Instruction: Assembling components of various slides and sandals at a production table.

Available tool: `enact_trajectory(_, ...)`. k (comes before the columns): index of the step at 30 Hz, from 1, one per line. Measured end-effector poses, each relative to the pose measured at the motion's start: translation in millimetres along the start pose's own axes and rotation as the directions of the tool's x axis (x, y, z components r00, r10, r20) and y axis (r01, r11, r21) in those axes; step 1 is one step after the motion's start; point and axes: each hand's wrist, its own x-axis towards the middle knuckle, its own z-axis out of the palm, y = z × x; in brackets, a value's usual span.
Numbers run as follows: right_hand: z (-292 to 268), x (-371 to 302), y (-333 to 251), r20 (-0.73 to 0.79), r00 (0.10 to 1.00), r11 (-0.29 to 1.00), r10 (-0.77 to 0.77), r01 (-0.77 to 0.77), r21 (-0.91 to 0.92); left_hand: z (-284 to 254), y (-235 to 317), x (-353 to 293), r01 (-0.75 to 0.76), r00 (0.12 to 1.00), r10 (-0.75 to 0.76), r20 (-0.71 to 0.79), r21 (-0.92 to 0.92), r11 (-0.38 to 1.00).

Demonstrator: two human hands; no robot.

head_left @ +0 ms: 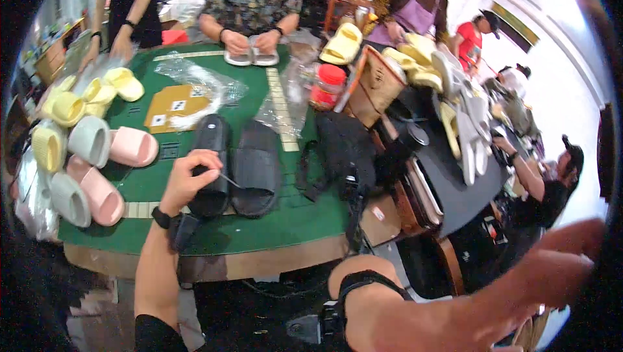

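Observation:
On the green table a pair of black slide slippers lies side by side: a left slipper (211, 136) and a right slipper (255, 169). Over the left slipper, my left hand (189, 180) pinches a thin metal rod (230, 182) between thumb and fingers. Its tip reaches toward the opening of the right slipper. Large and slightly blurred, my right hand (519, 280) is lifted close to the camera at the lower right. Its fingers stretch out to the right, nothing visible in them, and a black strap (363, 279) circles the wrist.
Pink, grey and yellow slippers (91, 141) crowd the left side. Clear plastic bags (195, 79) and a brown card (170, 106) lie farther back. A black bag (337, 150) and red-lidded jar (329, 86) stand right. Across the table, a person's hands (252, 47) hold pale slippers.

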Motion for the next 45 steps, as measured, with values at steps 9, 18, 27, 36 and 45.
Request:
enact_trajectory(9,10.4,-4.0,-18.8,0.089,0.995,0.992,-0.055,0.064,-0.110,3.2,6.9,-0.3,0.004,1.000,-0.004,-0.008,0.013,1.000)
enact_trajectory(18,9.2,-3.4,-24.1,0.086,0.994,0.979,-0.064,0.079,-0.188,1.8,5.9,-0.3,0.000,1.000,0.000,-0.005,0.052,0.999)
enact_trajectory(27,13.4,-7.6,-24.9,0.086,0.995,0.984,-0.056,0.070,-0.162,2.4,6.6,0.0,0.020,1.000,-0.020,0.000,-0.010,1.000)
enact_trajectory(36,11.9,-9.1,-27.0,0.083,0.994,0.977,-0.070,0.085,-0.196,3.4,8.5,0.2,0.003,1.000,-0.003,-0.006,0.015,1.000)
enact_trajectory(45,0.5,-1.2,-27.8,0.066,0.991,0.956,-0.117,0.131,-0.263,1.9,3.6,-1.0,-0.001,1.000,0.001,-0.001,0.022,1.000)
